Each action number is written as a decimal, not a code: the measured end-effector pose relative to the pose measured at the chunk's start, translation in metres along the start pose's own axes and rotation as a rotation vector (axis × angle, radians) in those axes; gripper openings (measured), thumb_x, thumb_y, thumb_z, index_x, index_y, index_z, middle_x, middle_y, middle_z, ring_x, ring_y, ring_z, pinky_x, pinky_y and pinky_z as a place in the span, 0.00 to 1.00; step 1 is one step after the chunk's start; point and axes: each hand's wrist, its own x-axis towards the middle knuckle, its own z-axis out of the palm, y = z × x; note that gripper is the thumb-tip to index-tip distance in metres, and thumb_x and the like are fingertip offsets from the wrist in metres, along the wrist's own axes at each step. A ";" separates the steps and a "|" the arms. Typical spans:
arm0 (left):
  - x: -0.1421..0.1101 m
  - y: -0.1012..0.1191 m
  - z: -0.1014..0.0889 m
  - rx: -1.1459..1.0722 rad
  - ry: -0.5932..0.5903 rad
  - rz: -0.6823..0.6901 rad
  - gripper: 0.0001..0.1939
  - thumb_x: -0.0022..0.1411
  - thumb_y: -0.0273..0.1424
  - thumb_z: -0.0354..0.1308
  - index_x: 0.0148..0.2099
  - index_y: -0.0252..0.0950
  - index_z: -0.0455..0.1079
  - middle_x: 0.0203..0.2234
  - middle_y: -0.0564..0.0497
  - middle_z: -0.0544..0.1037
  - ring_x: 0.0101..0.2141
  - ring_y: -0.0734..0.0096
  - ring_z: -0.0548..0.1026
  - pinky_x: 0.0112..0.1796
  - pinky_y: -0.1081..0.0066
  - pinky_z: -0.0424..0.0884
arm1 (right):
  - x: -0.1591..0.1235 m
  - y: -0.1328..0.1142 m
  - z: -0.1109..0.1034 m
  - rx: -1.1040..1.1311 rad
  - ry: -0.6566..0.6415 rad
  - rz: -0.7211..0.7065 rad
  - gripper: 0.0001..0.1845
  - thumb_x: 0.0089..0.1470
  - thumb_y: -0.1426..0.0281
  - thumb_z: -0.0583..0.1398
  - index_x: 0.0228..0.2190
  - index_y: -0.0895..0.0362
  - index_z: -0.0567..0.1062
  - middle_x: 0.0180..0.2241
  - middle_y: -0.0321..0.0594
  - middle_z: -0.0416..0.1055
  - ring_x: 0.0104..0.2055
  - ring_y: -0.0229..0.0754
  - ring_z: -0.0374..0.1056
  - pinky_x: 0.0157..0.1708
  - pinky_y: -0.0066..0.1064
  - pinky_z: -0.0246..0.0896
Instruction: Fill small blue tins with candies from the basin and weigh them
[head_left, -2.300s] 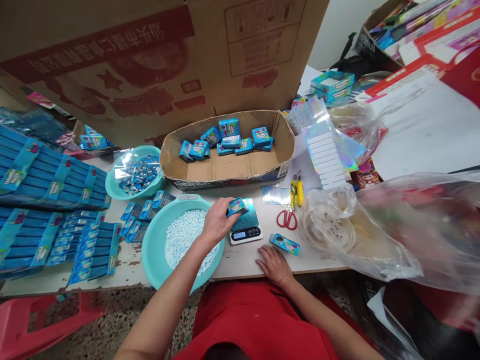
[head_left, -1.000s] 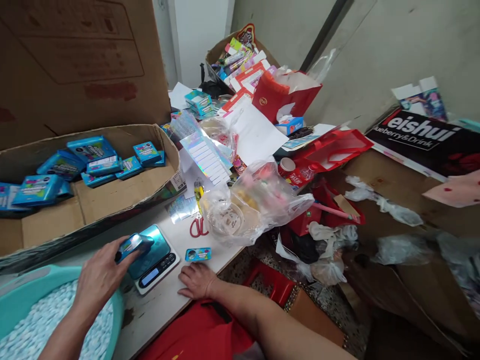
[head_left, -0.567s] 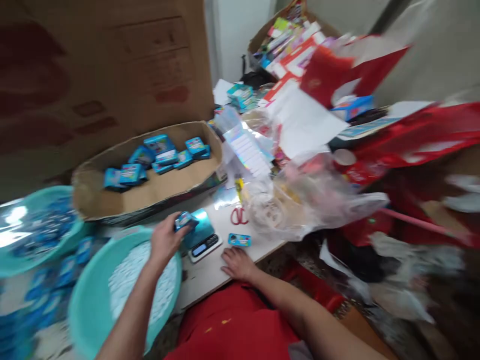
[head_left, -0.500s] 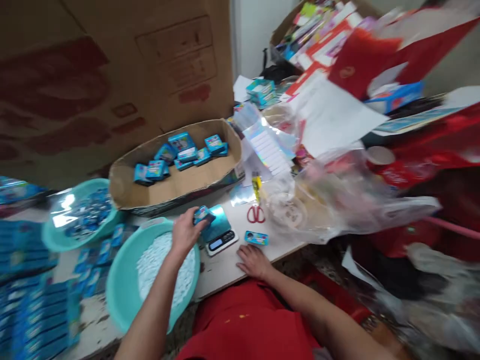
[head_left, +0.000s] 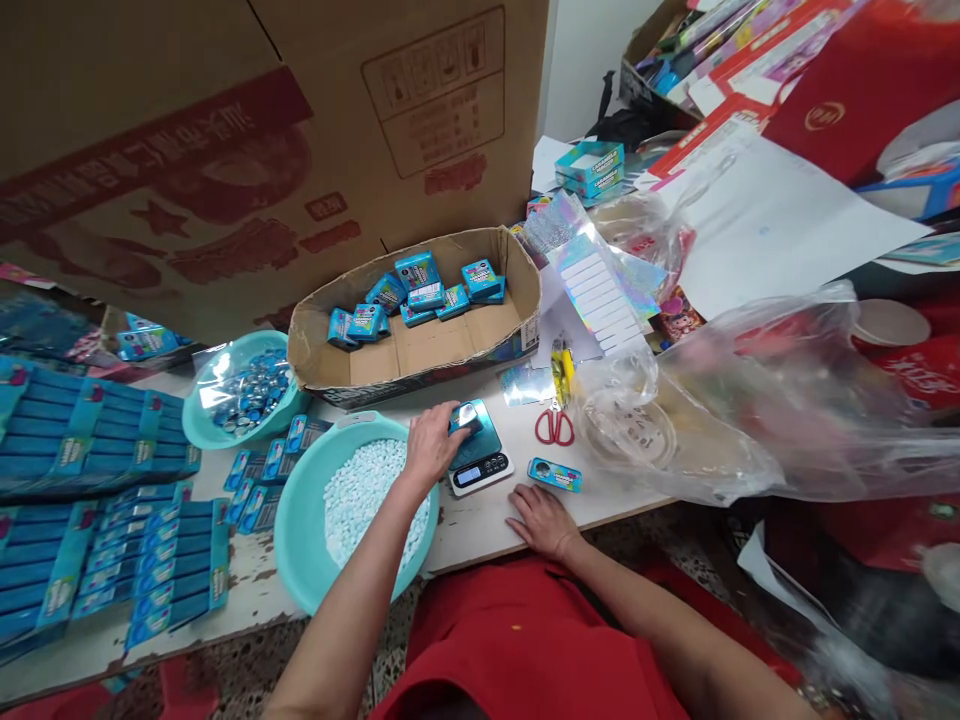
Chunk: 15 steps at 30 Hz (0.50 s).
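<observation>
1. Blue pack (head_left: 465, 418) is sitting in the left hand (head_left: 430, 444), whose fingers are pinching it over the scale (head_left: 486, 450); they are hiding whether it is touching the plate.
2. Basin (head_left: 298, 545) is standing just left of the scale, the left forearm crossing it and covering some pale pellets (head_left: 355, 498).
3. Right hand (head_left: 546, 522) is lying spread at the scale's near right, apart from that pack.
4. Flat blue packet (head_left: 555, 474) is lying right of the scale, just beyond the right fingers.
5. Red-handled scissors (head_left: 554, 428) are lying past it.
6. Cardboard tray (head_left: 450, 350) is standing behind the scale, holding similar packs (head_left: 425, 297).
</observation>
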 end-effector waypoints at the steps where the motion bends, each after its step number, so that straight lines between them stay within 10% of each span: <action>1: 0.000 -0.001 0.001 0.009 0.001 -0.003 0.20 0.58 0.37 0.58 0.53 0.40 0.64 0.45 0.49 0.74 0.45 0.58 0.70 0.44 0.63 0.61 | 0.000 0.000 0.000 -0.002 0.004 0.000 0.19 0.56 0.60 0.57 0.45 0.58 0.71 0.46 0.46 0.69 0.44 0.48 0.63 0.45 0.37 0.57; 8: -0.005 -0.011 0.020 0.011 0.013 0.013 0.20 0.58 0.37 0.58 0.52 0.40 0.64 0.43 0.49 0.75 0.44 0.60 0.71 0.43 0.64 0.63 | 0.000 0.001 0.000 -0.026 0.014 -0.008 0.19 0.56 0.59 0.57 0.45 0.57 0.71 0.46 0.46 0.69 0.43 0.47 0.63 0.44 0.36 0.57; 15: -0.048 -0.043 0.015 -0.064 0.367 0.039 0.21 0.62 0.39 0.53 0.54 0.36 0.63 0.48 0.43 0.72 0.48 0.59 0.68 0.47 0.62 0.64 | 0.000 0.001 -0.001 -0.043 0.024 -0.017 0.19 0.55 0.59 0.58 0.44 0.57 0.71 0.45 0.45 0.70 0.43 0.47 0.63 0.44 0.35 0.56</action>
